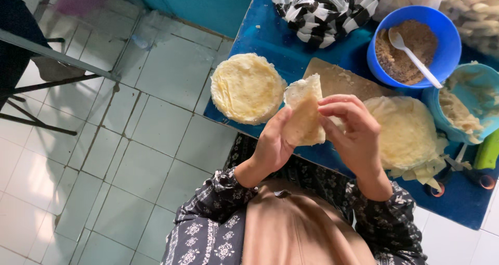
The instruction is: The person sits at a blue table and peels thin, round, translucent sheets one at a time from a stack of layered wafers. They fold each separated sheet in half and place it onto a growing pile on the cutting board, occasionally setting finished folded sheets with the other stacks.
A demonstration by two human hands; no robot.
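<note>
Both hands hold one thin, pale round wrapper sheet [305,113], folded over, above the near edge of the blue table [270,36]. My left hand [274,143] supports it from below with the palm. My right hand [351,130] pinches its right side with fingers and thumb. Left of the hands a round stack of the same pale sheets [247,88] lies on the table. Another pile of sheets [408,132] lies to the right, partly hidden behind my right hand.
A wooden board [338,80] lies under the hands. A blue bowl [447,52] holds brown crumbs and a white spoon [413,57]. A light-blue bowl [481,91] holds pale mash. A black-and-white striped bag [325,7] sits behind. Scissors [481,179] lie far right. White tiled floor [130,140] lies left.
</note>
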